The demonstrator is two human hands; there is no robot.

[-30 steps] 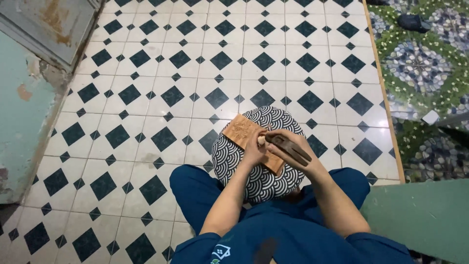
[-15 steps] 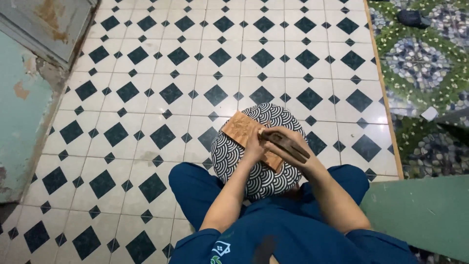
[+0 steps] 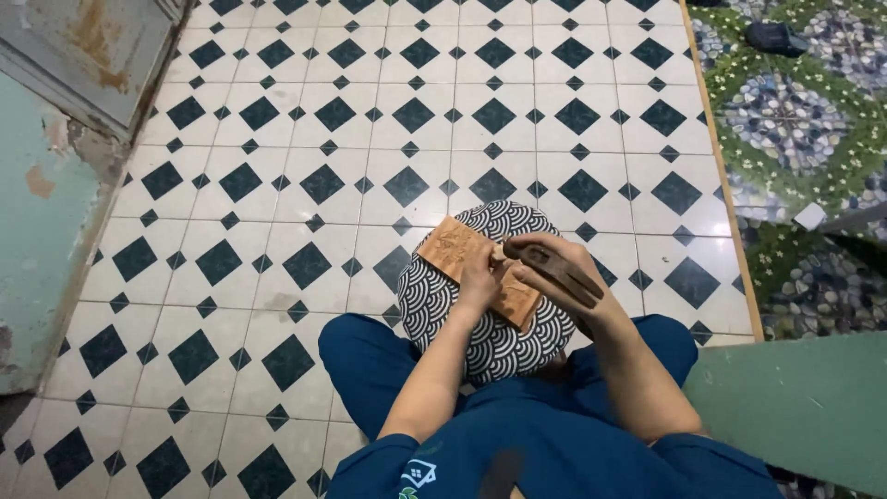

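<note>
A carved wooden board (image 3: 455, 248) lies across a round cushion (image 3: 434, 300) with a black-and-white wave pattern on my lap. My left hand (image 3: 480, 279) rests on the board and grips a small carving tool whose pale wooden handle end shows near my fingers. My right hand (image 3: 552, 268) is closed around a dark mallet (image 3: 562, 277) held just to the right of the tool, over the board's middle. The lower right end of the board is hidden under my hands.
I sit in blue clothes on a floor (image 3: 370, 139) of white tiles with dark diamonds. A worn teal wall and grey door (image 3: 55, 111) stand at the left. A floral mat (image 3: 795, 111) lies at the right, a green surface (image 3: 795, 407) beside my right arm.
My hands have stayed on the board; the mallet in my right hand has shifted slightly to the right and down. The view has moved a little.
</note>
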